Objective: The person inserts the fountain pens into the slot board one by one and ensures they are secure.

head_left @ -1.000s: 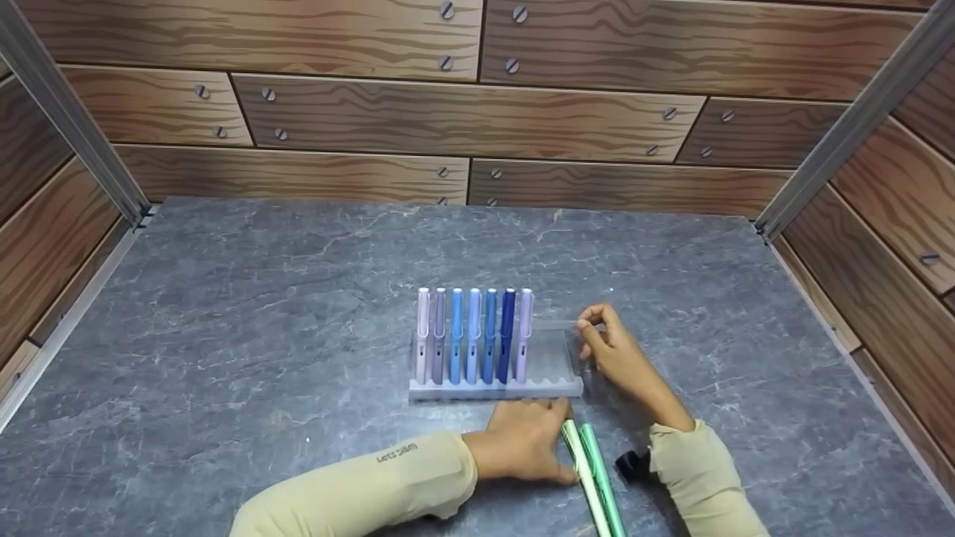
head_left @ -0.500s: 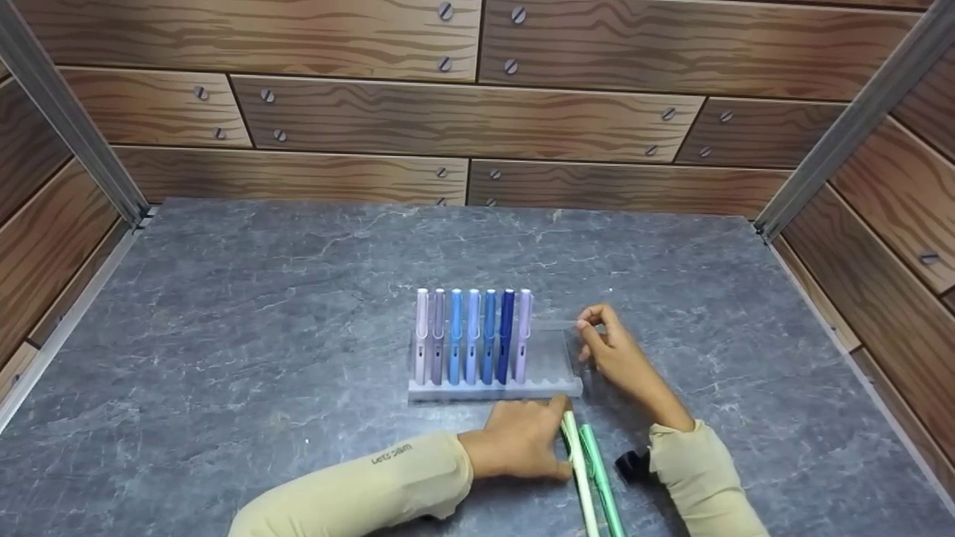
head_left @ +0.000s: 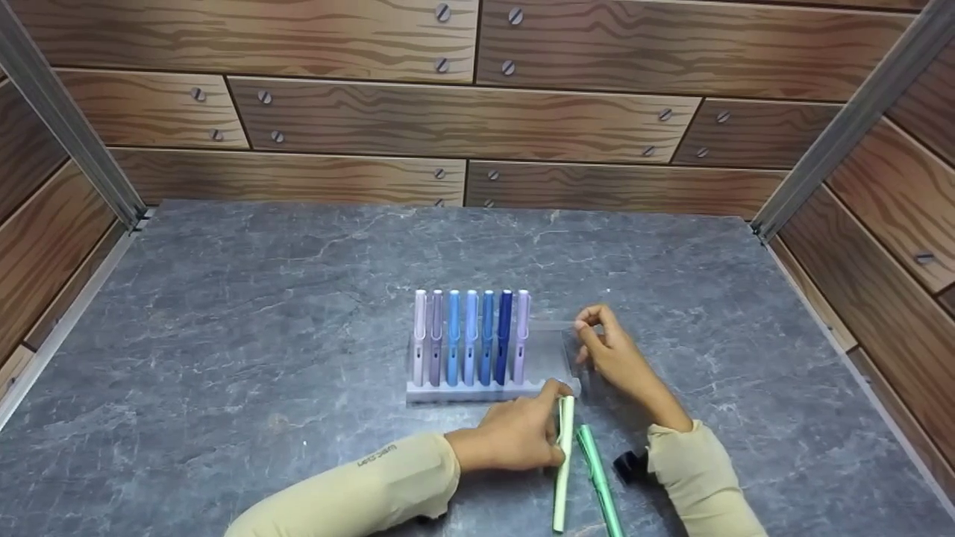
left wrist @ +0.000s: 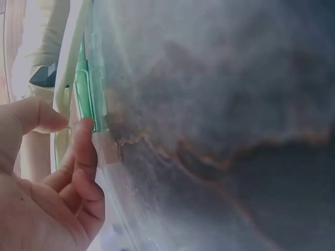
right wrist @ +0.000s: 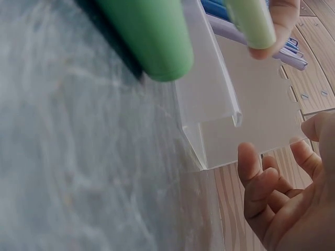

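Observation:
My left hand [head_left: 518, 434] pinches a pale green pen [head_left: 564, 466] between thumb and fingers, just in front of the clear pen stand [head_left: 547, 356]. In the left wrist view the pale green pen [left wrist: 68, 63] runs past the thumb tip. Several capped pens [head_left: 471, 339], lilac, purple and blue, lean in a row in the stand's left and middle slots. At the stand's right side, my right hand [head_left: 618, 356] holds its upper corner; the right wrist view has thumb and fingertip at the edge of the stand [right wrist: 251, 99].
A darker green pen [head_left: 600, 485] lies on the table to the right of the pale one. Beside the right sleeve [head_left: 697, 470] is a black wrist piece [head_left: 630, 468]. Wood-patterned panels [head_left: 358, 119] surround the grey marbled table [head_left: 224, 313].
The pale green pen has moved up and left in my left hand, turning from slanted to nearly in line with the stand's pens. My right hand stays at the stand's corner.

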{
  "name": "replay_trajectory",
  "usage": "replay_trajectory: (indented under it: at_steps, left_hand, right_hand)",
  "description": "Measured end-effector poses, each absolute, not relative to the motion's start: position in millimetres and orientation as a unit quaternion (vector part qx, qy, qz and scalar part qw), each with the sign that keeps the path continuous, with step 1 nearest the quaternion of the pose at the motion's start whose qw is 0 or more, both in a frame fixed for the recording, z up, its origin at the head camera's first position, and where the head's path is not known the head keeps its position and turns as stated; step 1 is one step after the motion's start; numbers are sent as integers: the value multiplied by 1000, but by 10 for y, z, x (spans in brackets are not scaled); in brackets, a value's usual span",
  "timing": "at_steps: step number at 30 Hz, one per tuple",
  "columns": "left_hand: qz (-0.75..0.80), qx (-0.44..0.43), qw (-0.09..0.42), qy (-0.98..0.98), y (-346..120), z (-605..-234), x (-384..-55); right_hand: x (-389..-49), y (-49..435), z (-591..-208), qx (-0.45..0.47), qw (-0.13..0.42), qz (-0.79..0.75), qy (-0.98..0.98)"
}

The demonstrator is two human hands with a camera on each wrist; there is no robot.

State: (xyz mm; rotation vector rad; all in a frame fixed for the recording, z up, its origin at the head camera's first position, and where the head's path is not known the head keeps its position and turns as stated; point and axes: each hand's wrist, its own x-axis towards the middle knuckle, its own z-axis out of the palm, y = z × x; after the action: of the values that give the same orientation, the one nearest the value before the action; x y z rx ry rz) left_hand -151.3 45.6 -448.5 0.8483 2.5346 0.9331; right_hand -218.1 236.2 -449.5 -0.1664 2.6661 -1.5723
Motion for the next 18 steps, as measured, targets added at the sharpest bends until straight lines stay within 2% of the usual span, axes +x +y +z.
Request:
replay_trajectory:
  at_steps: [5,18]
  left_hand:
    - [375,289,178,863,416,-4464,-1523]
    - [468,317,197,801,310,-4356,-1501]
  right_hand:
    - [-2170,2353,-4485,-54,19,-514,856]
    - [-2188,2365,-4512,-51,25,-512,857]
